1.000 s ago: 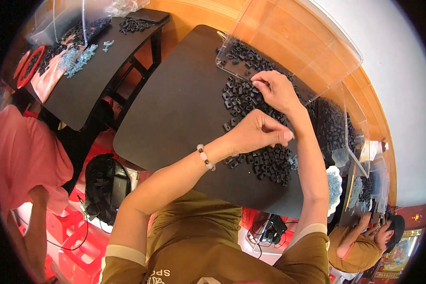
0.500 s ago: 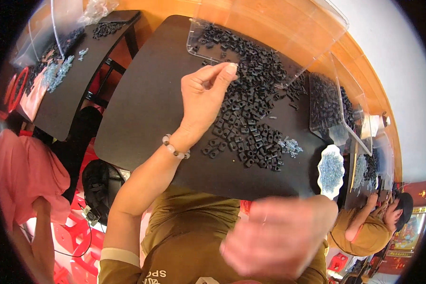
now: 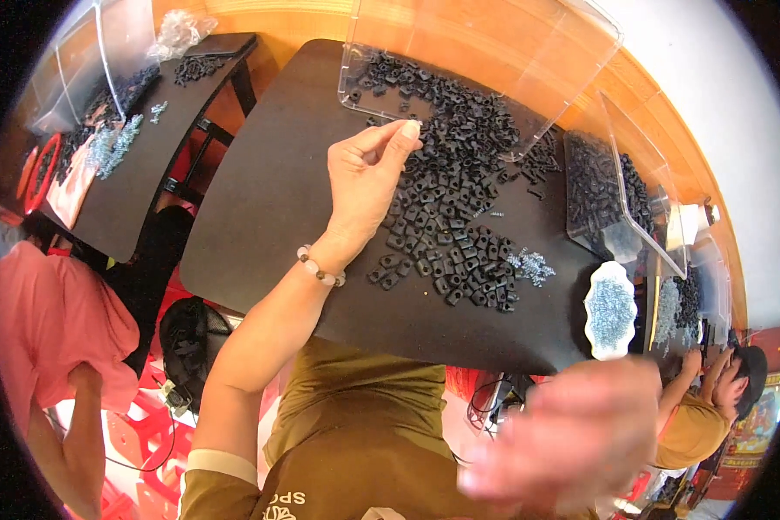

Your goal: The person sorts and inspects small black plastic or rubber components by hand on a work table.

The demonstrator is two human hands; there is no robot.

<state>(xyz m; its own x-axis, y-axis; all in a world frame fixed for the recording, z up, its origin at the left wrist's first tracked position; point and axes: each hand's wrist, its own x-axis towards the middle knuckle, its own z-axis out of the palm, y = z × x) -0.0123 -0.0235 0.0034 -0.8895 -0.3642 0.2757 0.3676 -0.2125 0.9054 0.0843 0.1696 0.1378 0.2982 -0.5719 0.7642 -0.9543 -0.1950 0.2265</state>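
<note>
Above the left part of a pile of small black plastic pieces [image 3: 446,230], my left hand [image 3: 373,169] is closed, thumb pressed against the index finger. Whatever sits in that pinch is too small or hidden to make out. My right hand [image 3: 572,433] is smeared by motion in front of my body, below the white scalloped dish [image 3: 609,351]; its fingers cannot be told apart. Small silvery springs [image 3: 612,308] fill the dish. A little heap of springs [image 3: 530,267] lies against the right side of the black pieces, and a few loose ones lie farther back.
A clear plastic bin [image 3: 572,91] is tipped over the far pieces on the dark table [image 3: 260,191]. Another bin [image 3: 594,195] of black parts stands at right. People sit at left [image 3: 61,329] and far right [image 3: 702,425]. A second table [image 3: 139,199] holds similar parts.
My right hand has moved right, toward the area below the dish, still blurred. My left hand keeps its pinch and has shifted slightly left.
</note>
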